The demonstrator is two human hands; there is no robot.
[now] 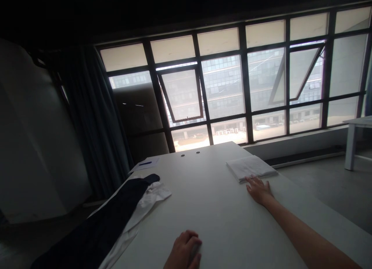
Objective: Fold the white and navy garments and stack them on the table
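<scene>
My right hand [258, 189] lies flat on the white table [209, 191], its fingertips at the near edge of a folded white cloth [250, 167]. It holds nothing. My left hand [183, 251] rests at the bottom of the view with its fingers curled, close to the table's near edge. Left of it lies a long dark navy garment [101, 222] with a crumpled white fabric [151, 199] partly under it. The garment runs off the table's left side.
A sheet of paper with a blue pen [144, 164] lies at the table's far left, and several small holes mark the far end. Behind stand a large window, a dark curtain and a pale bulky shape. A white table stands at right.
</scene>
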